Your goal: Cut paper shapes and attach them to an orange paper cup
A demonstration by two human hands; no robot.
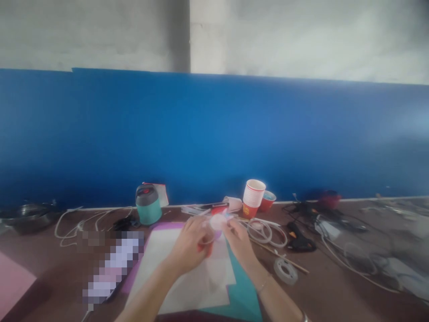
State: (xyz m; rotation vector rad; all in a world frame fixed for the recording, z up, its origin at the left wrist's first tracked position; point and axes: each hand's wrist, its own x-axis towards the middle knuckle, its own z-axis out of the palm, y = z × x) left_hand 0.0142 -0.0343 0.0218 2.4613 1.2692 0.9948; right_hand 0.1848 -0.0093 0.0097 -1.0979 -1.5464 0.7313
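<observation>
Over the stacked sheets, my left hand [194, 239] curls around a blurred, pale translucent object [218, 222] with a rounded shape. Red patches show below my left fingers; I cannot tell whether they belong to the same object. My right hand [236, 237] pinches the right edge of that pale object, fingers closed. Its exact kind is too blurred to make out. Beneath both hands lie white paper sheets [187, 290], on top of purple paper [132, 279] and teal paper [246, 293].
Behind stand stacked paper cups [254, 197] and a red cup [267, 202]. To the right lie coiled white tubing [278, 235], a wooden stick [295, 264], a tape roll [285, 271] and a black glue gun [300, 239]. A teal jar [149, 210] and cables [72, 228] are left.
</observation>
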